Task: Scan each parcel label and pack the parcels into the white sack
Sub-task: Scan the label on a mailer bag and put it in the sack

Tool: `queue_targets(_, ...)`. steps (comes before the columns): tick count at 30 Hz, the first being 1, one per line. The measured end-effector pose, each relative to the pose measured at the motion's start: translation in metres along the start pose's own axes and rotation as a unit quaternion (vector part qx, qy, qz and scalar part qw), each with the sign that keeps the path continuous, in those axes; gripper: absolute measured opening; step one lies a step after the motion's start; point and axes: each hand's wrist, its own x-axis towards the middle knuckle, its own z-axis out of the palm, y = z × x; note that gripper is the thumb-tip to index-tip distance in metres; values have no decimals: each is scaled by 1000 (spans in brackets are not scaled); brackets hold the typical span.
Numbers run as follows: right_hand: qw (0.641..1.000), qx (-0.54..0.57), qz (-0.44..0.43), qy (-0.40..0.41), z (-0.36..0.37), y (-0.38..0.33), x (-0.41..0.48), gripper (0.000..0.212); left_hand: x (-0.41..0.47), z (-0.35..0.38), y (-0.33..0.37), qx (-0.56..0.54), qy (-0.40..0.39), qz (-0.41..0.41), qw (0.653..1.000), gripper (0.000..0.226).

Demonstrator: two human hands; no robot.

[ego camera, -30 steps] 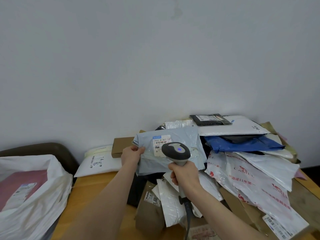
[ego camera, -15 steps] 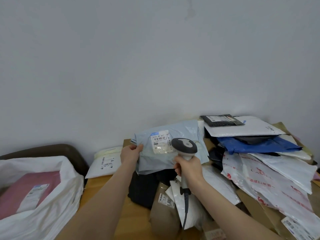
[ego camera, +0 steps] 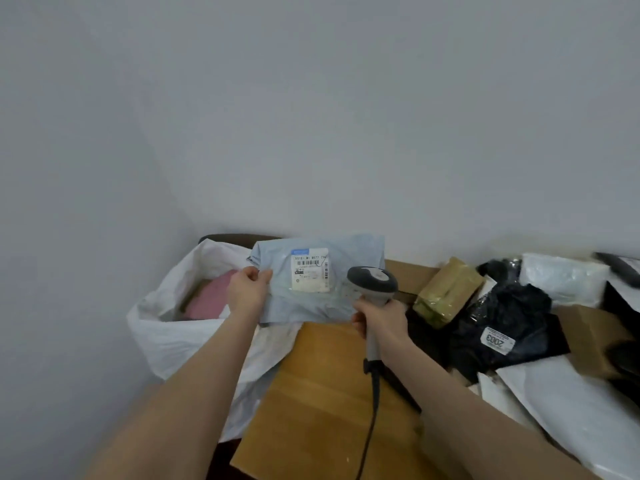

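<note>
— What is lying farthest left?
— The white sack (ego camera: 166, 330) is slumping open beside the left edge of the wooden table (ego camera: 329, 393); a pink parcel (ego camera: 207, 301) is lying inside it, partly hidden by the rim.

— And my left arm?
— You are stretching it forward across the sack's near side, forearm bare; your left hand (ego camera: 247, 289) is gripping the left edge of the pale blue parcel (ego camera: 322, 306), thumb lying on the front; you are holding the parcel up off the table, just right of the sack's mouth, its face turned toward you; the label (ego camera: 310, 273) is sitting upright in the upper middle, barcode lines showing.

— The right one?
— You are reaching it in from the lower right; your right hand (ego camera: 381, 320) is wrapping round the handle of the scanner (ego camera: 372, 284), fingers clenched about the grip; the grey head is standing in front of the parcel's right part, just beside the label; whether its window is facing the label I cannot tell; its cable (ego camera: 372, 414) is trailing down over the table toward you.

— Farther right?
— More parcels are lying in a heap; a brown taped parcel (ego camera: 446, 292) is sitting tilted; a black parcel (ego camera: 502, 327) marked 2003 is slumping beside it; a white padded parcel (ego camera: 561, 280) is resting behind; a large white mailer (ego camera: 571, 414) is lying at the near right.
</note>
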Motion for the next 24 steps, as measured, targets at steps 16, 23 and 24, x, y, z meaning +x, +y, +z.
queue_targets(16, 997, -52, 62, -4, 279, 43, 100, 14, 274, -114, -134, 322, -160, 176, 916, 12)
queue_targets(23, 989, -65, 111, 68, 289, 52, 118, 10, 275, -50, -181, 444, -450, 51, 773, 30)
queue_targets(24, 989, -57, 113, 79, 287, 52, 120, 11, 275, -46, -192, 451, -434, 38, 779, 49)
